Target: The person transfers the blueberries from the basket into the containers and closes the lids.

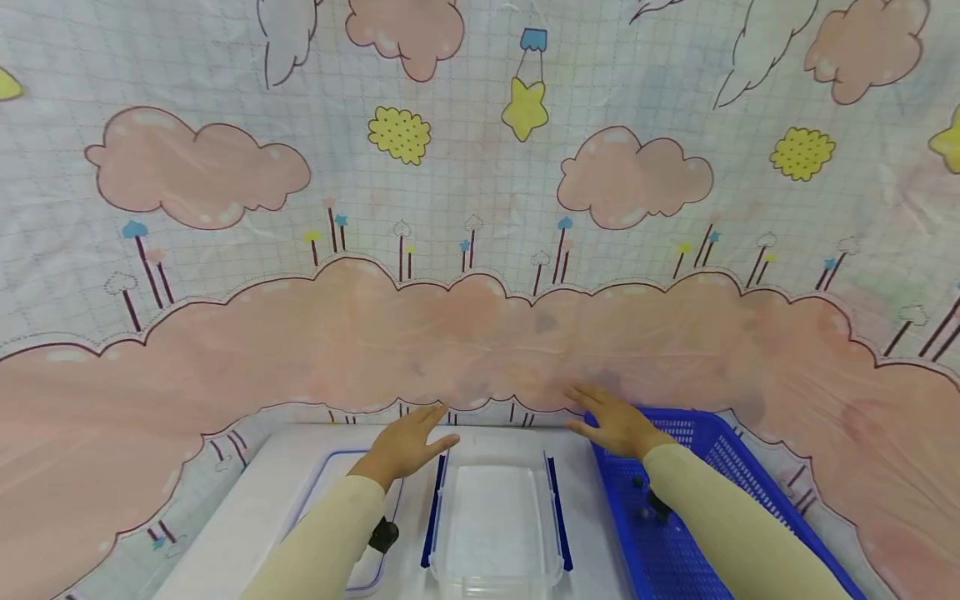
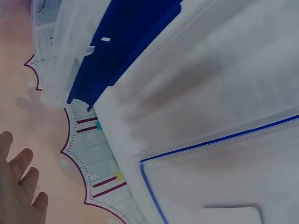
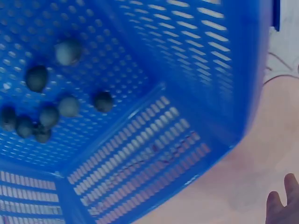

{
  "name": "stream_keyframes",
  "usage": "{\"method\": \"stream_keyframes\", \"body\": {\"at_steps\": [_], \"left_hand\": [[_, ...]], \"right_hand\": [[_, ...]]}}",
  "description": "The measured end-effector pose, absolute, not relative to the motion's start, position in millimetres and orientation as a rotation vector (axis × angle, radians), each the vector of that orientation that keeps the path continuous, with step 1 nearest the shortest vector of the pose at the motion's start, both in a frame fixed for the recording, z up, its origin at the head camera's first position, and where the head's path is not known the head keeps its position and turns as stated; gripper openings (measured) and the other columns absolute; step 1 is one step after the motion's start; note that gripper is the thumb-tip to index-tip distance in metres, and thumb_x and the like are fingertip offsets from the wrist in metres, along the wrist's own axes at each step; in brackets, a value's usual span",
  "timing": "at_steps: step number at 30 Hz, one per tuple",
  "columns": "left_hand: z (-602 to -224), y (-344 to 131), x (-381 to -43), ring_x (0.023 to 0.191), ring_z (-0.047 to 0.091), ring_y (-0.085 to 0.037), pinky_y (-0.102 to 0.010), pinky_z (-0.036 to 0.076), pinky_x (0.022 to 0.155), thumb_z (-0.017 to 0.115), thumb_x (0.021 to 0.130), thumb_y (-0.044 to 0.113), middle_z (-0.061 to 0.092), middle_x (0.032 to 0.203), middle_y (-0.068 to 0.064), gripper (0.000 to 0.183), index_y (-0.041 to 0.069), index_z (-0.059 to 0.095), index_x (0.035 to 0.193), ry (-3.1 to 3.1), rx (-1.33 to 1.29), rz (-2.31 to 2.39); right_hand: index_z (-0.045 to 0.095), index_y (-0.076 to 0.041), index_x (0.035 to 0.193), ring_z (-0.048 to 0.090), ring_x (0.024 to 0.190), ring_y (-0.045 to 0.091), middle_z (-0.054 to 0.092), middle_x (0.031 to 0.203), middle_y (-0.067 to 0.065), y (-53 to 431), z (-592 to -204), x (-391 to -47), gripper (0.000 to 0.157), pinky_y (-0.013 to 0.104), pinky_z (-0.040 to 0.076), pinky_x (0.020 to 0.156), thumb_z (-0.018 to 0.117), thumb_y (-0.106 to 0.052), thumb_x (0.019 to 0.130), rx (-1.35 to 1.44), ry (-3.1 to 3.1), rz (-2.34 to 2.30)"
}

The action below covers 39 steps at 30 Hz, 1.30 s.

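Observation:
My left hand [image 1: 408,442] hovers with spread fingers between a flat lid with a blue seal [image 1: 324,492] and a clear plastic box [image 1: 491,525]. The box has blue side latches [image 1: 560,517] that hang down. My right hand [image 1: 618,423], fingers extended, is over the far left corner of a blue perforated basket [image 1: 626,533]. Several small round dark or greyish fruit-like balls [image 3: 68,51] lie on the basket floor in the right wrist view; their exact kind is unclear. Neither hand holds anything. Only fingertips of each hand appear in its wrist view.
A white table or board [image 1: 225,521] bears the box, lid and basket. Behind it hangs or lies a cloth [image 1: 480,342] printed with clouds and stars. Dark wrist devices [image 1: 384,535] sit under both sleeves, partly hidden.

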<state>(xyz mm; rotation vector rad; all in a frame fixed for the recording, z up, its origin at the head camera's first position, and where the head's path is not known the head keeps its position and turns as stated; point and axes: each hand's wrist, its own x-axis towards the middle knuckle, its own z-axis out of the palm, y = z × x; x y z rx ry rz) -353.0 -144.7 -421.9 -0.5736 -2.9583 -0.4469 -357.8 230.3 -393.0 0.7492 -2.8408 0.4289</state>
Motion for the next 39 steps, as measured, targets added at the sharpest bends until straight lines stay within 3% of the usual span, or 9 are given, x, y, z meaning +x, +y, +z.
{"method": "stream_keyframes", "body": {"at_steps": [4, 7, 10, 14, 17, 21, 26, 39], "left_hand": [[-431, -146, -348, 0.142, 0.033, -0.038, -0.059, 0.027, 0.113, 0.041, 0.099, 0.059, 0.040, 0.153, -0.015, 0.070, 0.015, 0.036, 0.153, -3.011, -0.487, -0.595], [-439, -145, -343, 0.132, 0.048, -0.037, -0.058, 0.036, 0.108, 0.043, 0.100, 0.054, 0.052, 0.142, -0.016, 0.065, 0.011, 0.044, 0.148, -2.993, -0.429, -0.731], [-447, -144, -338, 0.103, 0.067, -0.028, -0.049, 0.050, 0.091, 0.052, 0.100, 0.044, 0.065, 0.123, -0.013, 0.054, 0.006, 0.056, 0.138, -2.921, -0.385, -0.892], [-457, -143, -331, 0.071, 0.067, -0.015, -0.034, 0.053, 0.063, 0.064, 0.096, 0.030, 0.070, 0.106, -0.010, 0.039, 0.004, 0.065, 0.125, -2.813, -0.299, -1.168], [-464, -141, -325, 0.068, 0.066, -0.013, -0.029, 0.052, 0.053, 0.067, 0.093, 0.025, 0.069, 0.103, -0.011, 0.032, 0.004, 0.069, 0.117, -2.746, -0.241, -1.351], [-472, -138, -316, 0.067, 0.068, -0.016, -0.029, 0.053, 0.050, 0.069, 0.092, 0.021, 0.069, 0.099, -0.010, 0.027, 0.004, 0.071, 0.112, -2.677, -0.214, -1.485], [-479, -134, -306, 0.067, 0.068, -0.015, -0.030, 0.055, 0.050, 0.070, 0.090, 0.021, 0.070, 0.094, -0.008, 0.031, 0.001, 0.069, 0.114, -2.643, -0.184, -1.602], [-482, -133, -295, 0.071, 0.065, -0.015, -0.033, 0.057, 0.056, 0.072, 0.089, 0.023, 0.069, 0.099, -0.009, 0.046, -0.001, 0.063, 0.127, -2.581, -0.082, -1.803]], "right_hand": [[0.039, -0.011, 0.151, 0.029, 0.142, 0.044, 0.034, 0.156, 0.019, 247, -402, -351, 0.066, 0.064, 0.025, 0.112, 0.050, -0.050, 0.099, 0.709, -2.818, 0.485], [0.039, -0.010, 0.151, 0.030, 0.142, 0.044, 0.035, 0.155, 0.019, 261, -409, -345, 0.063, 0.064, 0.025, 0.111, 0.049, -0.047, 0.100, 0.648, -2.843, 0.501], [0.041, -0.009, 0.150, 0.032, 0.140, 0.046, 0.038, 0.153, 0.021, 274, -415, -341, 0.061, 0.064, 0.025, 0.111, 0.048, -0.045, 0.101, 0.549, -2.902, 0.521], [0.046, -0.007, 0.145, 0.037, 0.135, 0.051, 0.045, 0.145, 0.027, 286, -421, -338, 0.057, 0.066, 0.028, 0.108, 0.051, -0.042, 0.100, 0.462, -2.957, 0.533], [0.051, -0.005, 0.141, 0.050, 0.123, 0.048, 0.056, 0.132, 0.026, 294, -429, -335, 0.055, 0.064, 0.037, 0.102, 0.056, -0.039, 0.098, 0.452, -2.968, 0.525], [0.057, -0.002, 0.133, 0.063, 0.102, 0.037, 0.066, 0.111, 0.018, 305, -445, -334, 0.051, 0.057, 0.049, 0.089, 0.065, -0.035, 0.094, 0.462, -2.970, 0.533], [0.063, -0.004, 0.122, 0.064, 0.095, 0.030, 0.068, 0.104, 0.011, 314, -464, -334, 0.039, 0.053, 0.052, 0.083, 0.070, -0.024, 0.089, 0.372, -3.005, 0.583], [0.066, -0.011, 0.100, 0.060, 0.078, 0.019, 0.064, 0.085, 0.002, 308, -481, -339, 0.018, 0.045, 0.052, 0.071, 0.073, -0.014, 0.083, 0.305, -3.040, 0.445]]}}
